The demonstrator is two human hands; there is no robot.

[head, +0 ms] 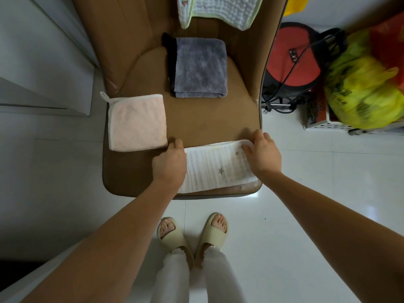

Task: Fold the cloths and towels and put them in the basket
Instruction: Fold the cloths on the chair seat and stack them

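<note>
A white cloth with grey stars [216,167] lies folded into a long strip at the front edge of the brown chair seat [196,119]. My left hand [169,164] grips its left end and my right hand [263,155] pinches its right end, thumb on top. A pink cloth with a loop [137,122] lies folded square on the seat's left. A grey towel [200,67] sits folded at the seat's back. A white quilted towel with a green border [220,9] hangs over the chair back.
To the right of the chair stand a red round appliance with a black cable [293,62], a yellow plastic bag [363,92] and a white perforated basket [332,125] beneath the bag. White tiled floor surrounds the chair; my feet in slippers stand in front of it.
</note>
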